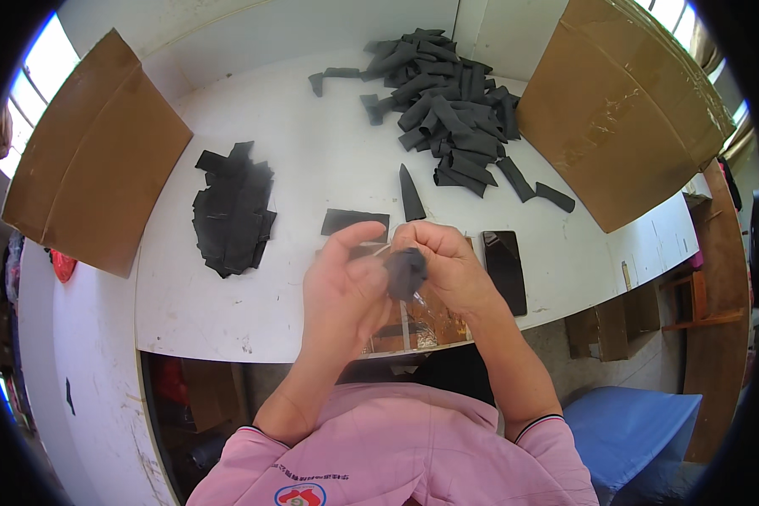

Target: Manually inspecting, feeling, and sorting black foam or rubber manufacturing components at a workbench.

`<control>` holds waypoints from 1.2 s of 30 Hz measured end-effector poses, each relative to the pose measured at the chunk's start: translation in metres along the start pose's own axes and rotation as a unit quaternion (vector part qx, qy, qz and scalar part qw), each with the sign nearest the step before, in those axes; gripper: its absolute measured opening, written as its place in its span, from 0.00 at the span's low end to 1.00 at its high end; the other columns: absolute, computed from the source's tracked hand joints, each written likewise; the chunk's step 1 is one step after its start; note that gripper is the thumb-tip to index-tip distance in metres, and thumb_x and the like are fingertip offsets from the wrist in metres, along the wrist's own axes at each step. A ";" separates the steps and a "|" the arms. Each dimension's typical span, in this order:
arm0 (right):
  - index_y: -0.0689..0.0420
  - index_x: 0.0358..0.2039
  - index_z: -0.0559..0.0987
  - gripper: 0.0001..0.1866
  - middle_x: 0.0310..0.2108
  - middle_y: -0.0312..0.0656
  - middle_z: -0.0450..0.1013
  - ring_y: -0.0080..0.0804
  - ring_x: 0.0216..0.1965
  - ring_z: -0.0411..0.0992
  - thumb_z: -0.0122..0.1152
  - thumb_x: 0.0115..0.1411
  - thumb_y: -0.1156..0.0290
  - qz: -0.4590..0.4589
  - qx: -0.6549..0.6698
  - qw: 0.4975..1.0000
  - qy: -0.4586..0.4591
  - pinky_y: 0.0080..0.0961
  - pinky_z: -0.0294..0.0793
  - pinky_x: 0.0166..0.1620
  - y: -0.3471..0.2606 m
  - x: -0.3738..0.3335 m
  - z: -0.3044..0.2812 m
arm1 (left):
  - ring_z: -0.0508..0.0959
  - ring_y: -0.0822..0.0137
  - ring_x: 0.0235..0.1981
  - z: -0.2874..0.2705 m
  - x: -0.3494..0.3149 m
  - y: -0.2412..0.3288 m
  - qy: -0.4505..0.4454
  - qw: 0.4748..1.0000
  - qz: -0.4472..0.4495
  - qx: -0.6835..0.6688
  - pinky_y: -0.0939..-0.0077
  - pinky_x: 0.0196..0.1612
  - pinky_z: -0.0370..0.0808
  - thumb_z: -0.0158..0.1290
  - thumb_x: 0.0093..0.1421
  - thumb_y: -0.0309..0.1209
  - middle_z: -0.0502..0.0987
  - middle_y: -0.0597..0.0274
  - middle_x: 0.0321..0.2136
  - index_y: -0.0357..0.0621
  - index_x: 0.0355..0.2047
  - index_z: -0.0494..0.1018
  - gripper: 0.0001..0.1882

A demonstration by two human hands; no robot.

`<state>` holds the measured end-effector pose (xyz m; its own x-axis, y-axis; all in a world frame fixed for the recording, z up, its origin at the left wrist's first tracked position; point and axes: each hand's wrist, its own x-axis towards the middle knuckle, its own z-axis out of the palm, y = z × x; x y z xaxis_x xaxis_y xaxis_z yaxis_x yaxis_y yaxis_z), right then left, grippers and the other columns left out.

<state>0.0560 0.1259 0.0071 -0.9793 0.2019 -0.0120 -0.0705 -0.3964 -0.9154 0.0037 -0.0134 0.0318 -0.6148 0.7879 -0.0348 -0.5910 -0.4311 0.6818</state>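
A person in a pink shirt [413,430] works a small dark fabric piece [406,271] at a white table [295,160], holding it above the near edge, between both hands. The fingers of the right hand [449,260] pinch its upper right side; the left hand [342,285], blurred, curls against its left side, though whether it grips cannot be told. The piece is bunched, a rounded face toward the camera, its lower edge angled toward the wearer; its long axis cannot be made out. Beyond the hands, a tapered dark piece [411,196] points away from the person, its long axis running nearly front to back, while a flat dark rectangle [354,223] lies crosswise. A dark heap [447,110] sits farther back.
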 end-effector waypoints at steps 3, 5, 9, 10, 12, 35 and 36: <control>0.57 0.22 0.67 0.11 0.17 0.30 0.62 0.15 0.19 0.59 0.46 0.58 0.67 -0.008 -0.059 0.998 -0.024 0.13 0.59 0.22 0.009 0.002 -0.001 | 0.58 0.82 0.08 -0.002 -0.007 -0.007 0.047 0.971 0.071 0.223 0.89 0.10 0.53 0.44 0.55 0.21 0.72 0.56 0.25 0.36 0.44 0.59 0.16; 0.58 0.23 0.68 0.10 0.17 0.30 0.62 0.14 0.19 0.59 0.45 0.58 0.69 0.003 -0.034 0.999 0.025 0.12 0.59 0.22 0.042 -0.001 -0.013 | 0.58 0.82 0.08 -0.031 0.003 -0.022 0.045 0.993 0.016 0.105 0.88 0.10 0.54 0.44 0.55 0.21 0.72 0.56 0.24 0.36 0.43 0.60 0.15; 0.59 0.24 0.70 0.09 0.17 0.30 0.63 0.14 0.19 0.59 0.45 0.58 0.69 -0.021 -0.069 0.996 0.049 0.12 0.59 0.23 0.041 -0.005 -0.005 | 0.67 0.77 0.18 -0.036 0.005 -0.019 0.038 0.986 0.032 0.160 0.86 0.19 0.63 0.43 0.56 0.24 0.71 0.60 0.27 0.37 0.45 0.60 0.16; 0.60 0.25 0.70 0.09 0.17 0.30 0.63 0.15 0.20 0.59 0.45 0.58 0.69 -0.009 -0.100 0.994 0.053 0.13 0.60 0.24 0.038 -0.005 -0.006 | 0.70 0.73 0.25 -0.031 0.008 -0.017 0.068 0.941 0.094 0.317 0.84 0.24 0.68 0.43 0.55 0.24 0.70 0.61 0.29 0.39 0.47 0.60 0.17; 0.61 0.25 0.70 0.09 0.17 0.30 0.63 0.15 0.20 0.60 0.46 0.58 0.69 0.001 -0.132 0.990 0.058 0.13 0.61 0.25 0.031 -0.007 -0.005 | 0.71 0.68 0.35 -0.031 0.010 -0.013 0.062 0.911 0.174 0.368 0.82 0.32 0.69 0.44 0.54 0.23 0.70 0.59 0.35 0.40 0.45 0.64 0.16; 0.58 0.22 0.70 0.06 0.19 0.42 0.66 0.39 0.22 0.67 0.55 0.48 0.70 -0.296 -0.557 0.771 0.088 0.30 0.65 0.22 -0.002 -0.027 0.015 | 0.71 0.69 0.34 -0.013 0.024 0.008 -0.094 0.960 0.061 0.256 0.77 0.39 0.67 0.58 0.45 0.26 0.72 0.56 0.33 0.36 0.25 0.71 0.09; 0.58 0.22 0.70 0.06 0.19 0.42 0.66 0.39 0.22 0.67 0.55 0.48 0.70 -0.295 -0.558 0.771 0.090 0.30 0.65 0.22 0.011 -0.029 0.011 | 0.71 0.71 0.32 -0.008 0.021 0.008 -0.103 0.943 0.062 0.312 0.79 0.37 0.67 0.58 0.44 0.24 0.72 0.57 0.32 0.36 0.24 0.71 0.07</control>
<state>0.0815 0.1059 0.0016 -0.7902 0.2123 0.5749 -0.1892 0.8078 -0.5583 -0.0178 -0.0038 0.0311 -0.5064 0.8448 0.1729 -0.0598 -0.2345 0.9703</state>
